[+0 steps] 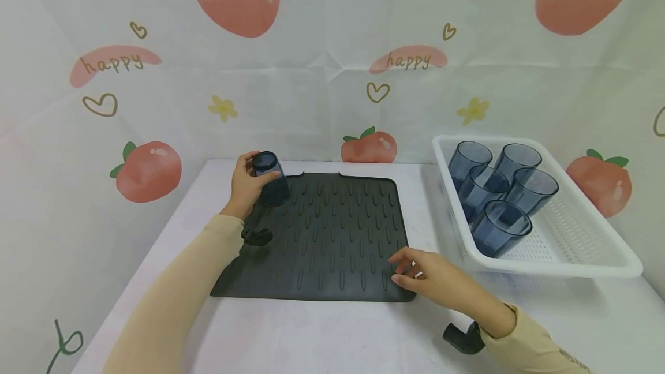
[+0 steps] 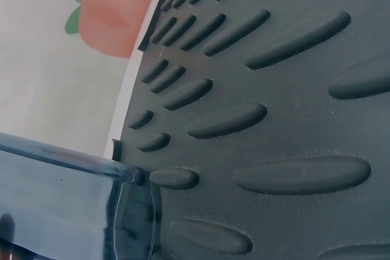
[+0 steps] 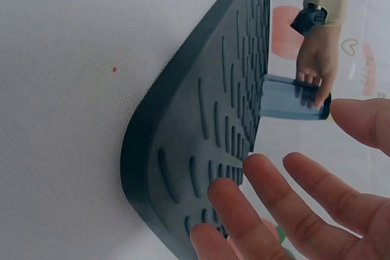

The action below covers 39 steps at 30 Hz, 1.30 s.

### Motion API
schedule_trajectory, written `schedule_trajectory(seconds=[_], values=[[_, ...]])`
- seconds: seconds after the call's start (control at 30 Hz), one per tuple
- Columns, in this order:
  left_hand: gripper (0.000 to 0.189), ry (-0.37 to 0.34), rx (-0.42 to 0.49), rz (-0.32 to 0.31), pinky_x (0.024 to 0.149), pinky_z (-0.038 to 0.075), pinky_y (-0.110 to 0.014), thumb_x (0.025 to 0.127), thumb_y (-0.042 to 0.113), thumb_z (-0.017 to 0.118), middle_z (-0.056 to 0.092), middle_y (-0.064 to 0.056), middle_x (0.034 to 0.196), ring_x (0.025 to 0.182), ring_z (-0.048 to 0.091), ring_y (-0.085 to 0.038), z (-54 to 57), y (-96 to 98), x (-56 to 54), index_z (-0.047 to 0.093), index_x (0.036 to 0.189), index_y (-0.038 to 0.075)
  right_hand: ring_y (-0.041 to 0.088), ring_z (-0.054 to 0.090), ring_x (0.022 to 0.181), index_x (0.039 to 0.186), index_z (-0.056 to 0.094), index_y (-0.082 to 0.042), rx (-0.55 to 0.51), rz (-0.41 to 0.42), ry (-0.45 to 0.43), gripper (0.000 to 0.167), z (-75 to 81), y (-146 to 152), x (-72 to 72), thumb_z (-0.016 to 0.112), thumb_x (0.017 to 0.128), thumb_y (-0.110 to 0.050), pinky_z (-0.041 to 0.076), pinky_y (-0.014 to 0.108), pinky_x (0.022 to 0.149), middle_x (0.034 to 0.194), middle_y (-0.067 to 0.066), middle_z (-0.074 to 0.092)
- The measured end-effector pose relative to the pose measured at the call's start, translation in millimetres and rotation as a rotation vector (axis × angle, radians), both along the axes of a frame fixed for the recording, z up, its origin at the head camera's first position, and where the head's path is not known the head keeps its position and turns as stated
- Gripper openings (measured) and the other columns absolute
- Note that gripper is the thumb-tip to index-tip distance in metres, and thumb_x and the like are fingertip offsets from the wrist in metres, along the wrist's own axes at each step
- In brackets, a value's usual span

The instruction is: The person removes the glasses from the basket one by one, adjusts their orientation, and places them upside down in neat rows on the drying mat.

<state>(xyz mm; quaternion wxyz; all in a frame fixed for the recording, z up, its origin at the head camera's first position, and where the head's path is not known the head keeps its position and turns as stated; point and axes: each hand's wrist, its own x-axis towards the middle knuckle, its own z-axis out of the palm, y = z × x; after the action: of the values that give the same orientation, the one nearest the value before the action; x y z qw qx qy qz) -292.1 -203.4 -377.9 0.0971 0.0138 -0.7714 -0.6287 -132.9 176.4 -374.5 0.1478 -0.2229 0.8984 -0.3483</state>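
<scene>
My left hand [image 1: 246, 189] grips a blue transparent glass [image 1: 273, 186] near its base, with thumb and fingers around it. Turned upside down, the glass has its mouth at the far left corner of the dark ridged mat [image 1: 337, 235]. In the left wrist view, the rim of this glass [image 2: 131, 217] is right at the ridges. Over the mat's near right corner, my right hand [image 1: 436, 276] is held with loosely bent fingers and nothing in them. The right wrist view shows its fingers [image 3: 311, 223] spread apart.
To the right stands a white plastic basket [image 1: 587, 235] with several blue glasses [image 1: 499, 229] grouped in its left part, mouths up. The mat lies on a white table [image 1: 312, 333]. Behind it hangs a printed cloth [image 1: 312, 97] with fruit pictures.
</scene>
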Motion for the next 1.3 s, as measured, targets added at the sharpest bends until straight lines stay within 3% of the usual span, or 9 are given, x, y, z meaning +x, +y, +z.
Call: schedule_trajectory(seconds=[0.43,0.8,1.3], values=[[0.075,-0.012,0.016,-0.007,0.106,0.038,-0.048,0.088,0.006,0.07,0.036,-0.02,0.143,0.131,0.043,-0.033,-1.7,-0.1,-2.2,0.027,0.149,0.008,0.006,0.06,0.081,0.117,0.062,-0.009,0.03,-0.021,-0.007,0.033,-1.4,-0.2,-0.1,0.067,0.092,-0.031,0.052,0.022,0.07,0.094,-0.007,0.063],[0.073,-0.035,0.033,0.006,0.106,0.039,-0.041,0.086,0.006,0.071,0.04,-0.015,0.138,0.129,0.045,-0.029,-6.5,-2.3,-8.1,0.03,0.147,0.01,0.004,0.06,0.08,0.116,0.062,-0.007,-0.002,0.012,0.019,0.033,0.0,0.4,-0.5,0.066,0.092,-0.03,0.052,0.023,0.07,0.093,-0.006,0.063],[0.074,-0.045,0.074,-0.005,0.109,0.037,-0.037,0.087,0.008,0.07,0.042,-0.012,0.14,0.13,0.044,-0.025,-1.0,-0.9,-3.7,0.03,0.149,0.014,0.005,0.06,0.081,0.116,0.062,-0.01,0.038,-0.02,-0.004,0.033,-2.1,-0.6,-0.6,0.067,0.091,-0.031,0.052,0.023,0.071,0.094,-0.008,0.063]])
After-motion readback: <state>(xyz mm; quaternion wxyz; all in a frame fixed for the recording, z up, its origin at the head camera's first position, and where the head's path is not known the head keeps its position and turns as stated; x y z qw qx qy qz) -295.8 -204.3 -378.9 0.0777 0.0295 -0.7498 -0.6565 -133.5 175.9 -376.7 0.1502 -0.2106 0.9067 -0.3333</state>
